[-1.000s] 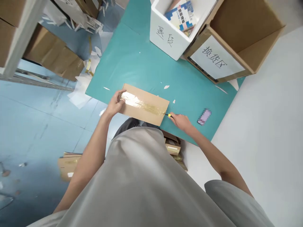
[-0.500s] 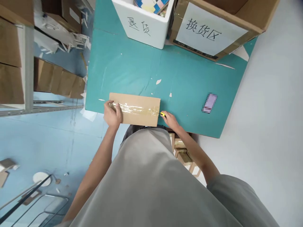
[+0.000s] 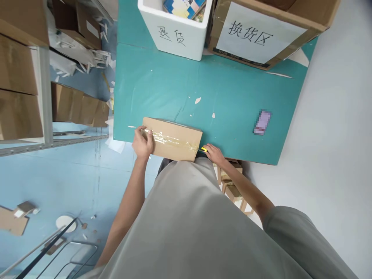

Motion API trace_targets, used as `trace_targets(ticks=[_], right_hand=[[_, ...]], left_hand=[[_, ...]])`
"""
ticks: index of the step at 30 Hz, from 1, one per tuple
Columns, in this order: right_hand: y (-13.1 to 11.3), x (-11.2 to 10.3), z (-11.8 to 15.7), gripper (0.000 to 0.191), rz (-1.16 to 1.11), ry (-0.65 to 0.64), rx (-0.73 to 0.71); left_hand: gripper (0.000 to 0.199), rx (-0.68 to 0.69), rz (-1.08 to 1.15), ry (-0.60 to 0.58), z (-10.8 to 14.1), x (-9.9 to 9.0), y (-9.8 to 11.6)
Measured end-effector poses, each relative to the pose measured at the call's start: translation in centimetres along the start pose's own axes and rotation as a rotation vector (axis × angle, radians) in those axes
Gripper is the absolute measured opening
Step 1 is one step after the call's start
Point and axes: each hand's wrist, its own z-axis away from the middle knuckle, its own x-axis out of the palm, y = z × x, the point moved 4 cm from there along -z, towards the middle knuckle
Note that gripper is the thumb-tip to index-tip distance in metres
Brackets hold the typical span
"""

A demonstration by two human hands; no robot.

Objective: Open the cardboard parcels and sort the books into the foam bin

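A brown cardboard box point(image 3: 174, 136) lies at the near edge of the green table, with shiny clear tape running along its top. My left hand point(image 3: 143, 143) grips the box's left end, thumb on top and fingers around the far side. In my right hand point(image 3: 215, 154) is a yellow utility knife point(image 3: 204, 149), held at the box's right end. Its tip is at the taped edge; whether the blade is in the tape I cannot tell. The box's near right corner is close against my grey shirt.
On the green table point(image 3: 162, 85) stand a white bin point(image 3: 180, 42) with colourful packets and an open cardboard carton point(image 3: 255, 38) with a paper label, both at the back. A pixelated purple object point(image 3: 262, 122) lies at the right. Shelves with boxes point(image 3: 20, 112) stand left.
The box has turned slightly and tilted, its right end nearer my body and its far side now showing. My right hand and the knife have moved with that end.
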Motion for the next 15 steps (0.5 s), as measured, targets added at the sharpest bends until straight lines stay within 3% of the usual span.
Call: trace_targets(ticks=[5, 8, 12, 15], right_hand=[[0.8, 0.3, 1.8, 0.042, -0.059, -0.028, 0.171], [0.0, -0.3, 1.6, 0.048, -0.188, 0.048, 0.317], [-5.0, -1.8, -1.4, 0.059, -0.466, 0.239, 0.334], [-10.2, -3.0, -4.1, 0.065, -0.509, 0.371, 0.365]], left_hand=[[0.056, -0.013, 0.062, -0.013, -2.5, -1.8, -3.4], [0.055, -0.034, 0.101, -0.035, -4.6, -2.7, -6.3], [0.054, -0.038, 0.157, -0.041, -6.2, -3.0, -8.9], [0.063, -0.011, 0.207, -0.019, -6.4, -3.1, -10.0]])
